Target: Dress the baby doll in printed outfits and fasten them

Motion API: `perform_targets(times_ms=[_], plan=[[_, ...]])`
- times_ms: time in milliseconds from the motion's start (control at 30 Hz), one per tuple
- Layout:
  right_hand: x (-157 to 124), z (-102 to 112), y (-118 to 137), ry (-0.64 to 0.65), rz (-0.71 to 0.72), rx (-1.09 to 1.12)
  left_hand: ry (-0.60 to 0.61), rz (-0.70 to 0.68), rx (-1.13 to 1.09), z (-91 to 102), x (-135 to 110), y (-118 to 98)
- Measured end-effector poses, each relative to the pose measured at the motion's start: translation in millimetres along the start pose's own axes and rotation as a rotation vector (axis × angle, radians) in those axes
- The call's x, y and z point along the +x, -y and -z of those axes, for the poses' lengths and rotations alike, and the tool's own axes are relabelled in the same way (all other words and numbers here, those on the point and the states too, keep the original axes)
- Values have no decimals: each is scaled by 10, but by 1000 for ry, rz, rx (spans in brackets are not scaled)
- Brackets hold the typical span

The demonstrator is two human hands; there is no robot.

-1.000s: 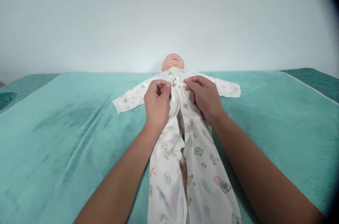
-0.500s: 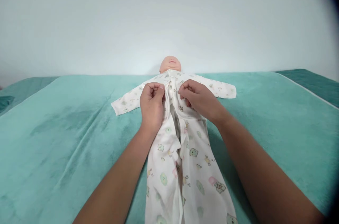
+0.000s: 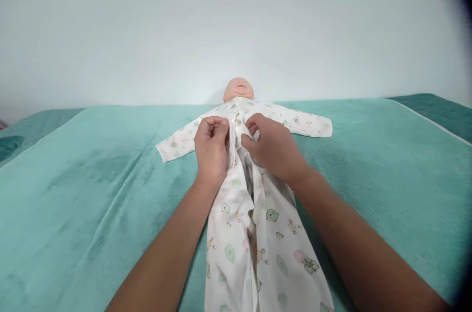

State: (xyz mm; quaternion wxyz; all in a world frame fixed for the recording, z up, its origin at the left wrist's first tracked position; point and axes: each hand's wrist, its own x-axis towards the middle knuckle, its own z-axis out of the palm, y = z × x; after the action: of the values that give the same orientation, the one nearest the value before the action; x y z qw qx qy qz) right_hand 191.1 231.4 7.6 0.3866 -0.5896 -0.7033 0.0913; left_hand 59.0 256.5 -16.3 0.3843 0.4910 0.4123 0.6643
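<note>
A baby doll (image 3: 239,89) lies on its back on a teal blanket (image 3: 92,189), head away from me. It wears a white romper (image 3: 254,233) printed with small animals, sleeves spread to both sides. My left hand (image 3: 211,150) pinches the left edge of the romper's front opening at chest height. Just beside it, my right hand (image 3: 271,147) pinches the right edge, and the two edges meet between my thumbs. Below my hands the front of the romper gapes apart down to the legs.
The teal blanket covers a wide flat surface that reaches both sides of the view. A plain white wall (image 3: 236,31) rises behind the doll's head. A darker green strip (image 3: 438,110) runs along the far right edge.
My hands have drawn together, closing the gap between the two front edges at the chest. My right hand slid left toward my left hand.
</note>
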Motion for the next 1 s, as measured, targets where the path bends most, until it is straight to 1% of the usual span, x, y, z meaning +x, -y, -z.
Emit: perform_targets(times_ms=[67, 133, 300, 400, 500, 667, 800, 900, 1000], plan=[[22, 17, -24, -16, -16, 56, 16, 19, 18, -1, -6, -12], [38, 25, -31, -33, -63, 154, 43, 12, 47, -9, -12, -26], [46, 51, 10, -60, -219, 563, 143, -30, 166, -23, -32, -74], [34, 69, 42, -68, -247, 677, 188, -55, 209, -13, -41, -95], [25, 68, 57, -51, -238, 685, 200, -66, 218, 2, -40, -95], [17, 44, 52, -87, -227, 629, 212, -65, 177, 11, -33, -86], [8, 29, 55, -66, -194, 590, 186, -32, 126, 12, -31, -77], [7, 27, 62, -41, -158, 516, 163, -10, 70, 15, -22, -58], [13, 40, 58, -20, -142, 460, 156, 17, -39, 18, -4, -28]])
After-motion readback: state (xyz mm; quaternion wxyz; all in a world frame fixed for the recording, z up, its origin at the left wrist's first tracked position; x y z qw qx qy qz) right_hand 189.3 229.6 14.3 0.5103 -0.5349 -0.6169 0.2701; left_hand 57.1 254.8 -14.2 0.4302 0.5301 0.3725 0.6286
